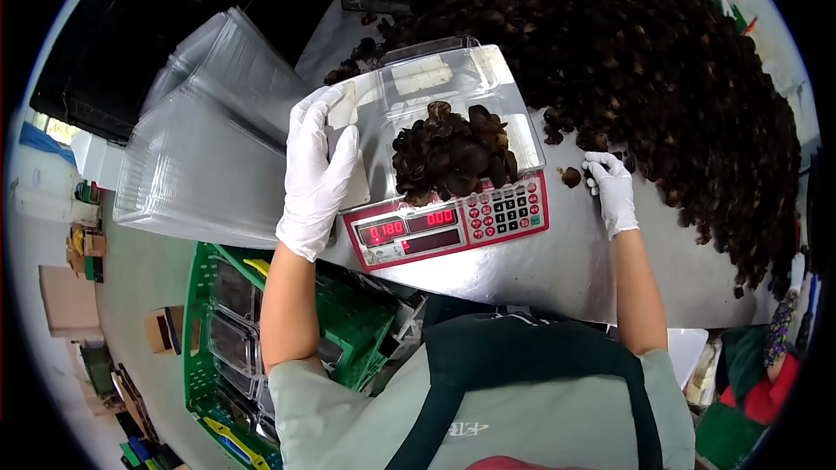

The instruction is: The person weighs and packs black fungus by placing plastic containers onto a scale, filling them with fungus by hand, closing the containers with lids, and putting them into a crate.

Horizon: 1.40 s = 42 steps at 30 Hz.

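My left hand [322, 174], in a white glove, rests at the left edge of the digital scale [514, 228], its fingers and thumb apart. A clear plastic tray [488, 78] lies on the scale's metal plate with a heap of dark brown mushrooms [453, 157], like wood ear, at its near end. The red display [383, 231] reads 0.180. To the right of the scale, my gloved right hand [614, 196] has its fingers curled in over small dark mushroom bits by the pile's edge. A single loose mushroom [570, 177] lies just left of those fingertips.
A large mound of mushrooms [644, 61] covers the back and right of the metal table [522, 274]. Stacked clear trays [209, 148] stand left of the scale. Below is a green crate [200, 331] holding clear containers. Another person's sleeve [779, 331] shows at far right.
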Motion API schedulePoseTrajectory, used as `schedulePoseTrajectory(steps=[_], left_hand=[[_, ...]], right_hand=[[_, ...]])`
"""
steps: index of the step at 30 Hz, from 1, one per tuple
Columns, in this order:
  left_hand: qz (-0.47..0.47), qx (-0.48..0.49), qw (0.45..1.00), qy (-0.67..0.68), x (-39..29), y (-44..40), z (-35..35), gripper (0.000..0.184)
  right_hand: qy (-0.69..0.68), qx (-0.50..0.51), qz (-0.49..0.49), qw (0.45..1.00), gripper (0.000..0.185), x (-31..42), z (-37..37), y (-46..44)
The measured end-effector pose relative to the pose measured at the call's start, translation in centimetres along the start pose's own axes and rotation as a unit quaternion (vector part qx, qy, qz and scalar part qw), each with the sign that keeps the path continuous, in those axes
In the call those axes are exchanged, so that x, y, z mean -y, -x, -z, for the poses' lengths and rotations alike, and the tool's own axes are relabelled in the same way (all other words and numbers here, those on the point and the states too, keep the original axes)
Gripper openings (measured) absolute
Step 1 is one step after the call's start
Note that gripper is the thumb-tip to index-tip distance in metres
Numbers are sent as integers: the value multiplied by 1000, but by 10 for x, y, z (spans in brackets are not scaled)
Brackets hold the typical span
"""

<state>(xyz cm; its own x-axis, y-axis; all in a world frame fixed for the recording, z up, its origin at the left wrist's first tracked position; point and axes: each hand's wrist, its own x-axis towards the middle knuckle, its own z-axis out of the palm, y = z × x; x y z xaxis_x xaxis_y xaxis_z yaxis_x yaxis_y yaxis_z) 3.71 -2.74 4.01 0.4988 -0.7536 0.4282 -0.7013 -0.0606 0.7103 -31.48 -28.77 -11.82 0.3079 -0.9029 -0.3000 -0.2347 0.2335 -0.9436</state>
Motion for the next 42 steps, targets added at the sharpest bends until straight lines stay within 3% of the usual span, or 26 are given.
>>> schedulePoseTrajectory(steps=[4, 6, 8, 11, 12, 16, 18, 20, 21, 22, 23, 24, 26, 28, 32, 35, 42], left_hand=[[-8, 5, 1000, 18, 11, 7, -1, 46], [11, 6, 1000, 19, 12, 7, -2, 47], [15, 8, 999, 52, 8, 6, -4, 47], [-17, 53, 997, -52, 20, -19, -17, 50], [82, 110, 987, -85, 0, -31, -19, 56], [174, 152, 923, -307, 18, -90, -52, 75], [153, 94, 955, -235, 72, -99, -68, 79], [221, 30, 970, 102, 62, -98, -68, 79], [208, 6, 938, 277, 32, -89, -60, 70], [181, 22, 923, 338, 38, -89, -52, 57], [139, 18, 947, 288, 20, -78, -46, 50], [95, 14, 967, 237, -7, -66, -32, 45], [1, 102, 989, 107, -44, -39, -2, 38], [-134, 181, 971, -84, -42, -13, 22, 40], [180, 232, 956, 21, -48, 46, 3, 51], [259, 184, 924, 211, -34, 58, -11, 63], [272, 150, 922, 231, -32, 51, -26, 56]], right_hand=[[0, -12, 23, 1000, 23, 17, -6, 0], [-4, -1, 107, 994, 25, 47, -18, 6], [29, 20, 125, 991, 25, 74, -26, 9], [15, 73, 101, 992, 24, 110, -44, 26], [4, 93, 84, 992, 24, 117, -50, 30], [-11, 186, 67, 980, 23, 104, -55, 33], [-32, 185, 66, 980, 22, 98, -51, 49], [-75, 188, 41, 978, 25, 96, -40, 62], [-104, 210, 14, 972, 28, 100, -34, 71], [-132, 232, -13, 964, 31, 101, -29, 75], [-90, 248, 58, 963, 45, 89, -30, 69], [-97, 244, 53, 964, 45, 95, -29, 72], [-21, 282, -6, 959, 53, 117, -32, 82], [-60, 351, 32, 934, 68, 105, -45, 72], [-76, 370, -6, 926, 73, 105, -70, 78], [-116, 357, -25, 926, 57, 95, -80, 73], [-103, 361, 7, 927, 39, 120, -90, 61]])
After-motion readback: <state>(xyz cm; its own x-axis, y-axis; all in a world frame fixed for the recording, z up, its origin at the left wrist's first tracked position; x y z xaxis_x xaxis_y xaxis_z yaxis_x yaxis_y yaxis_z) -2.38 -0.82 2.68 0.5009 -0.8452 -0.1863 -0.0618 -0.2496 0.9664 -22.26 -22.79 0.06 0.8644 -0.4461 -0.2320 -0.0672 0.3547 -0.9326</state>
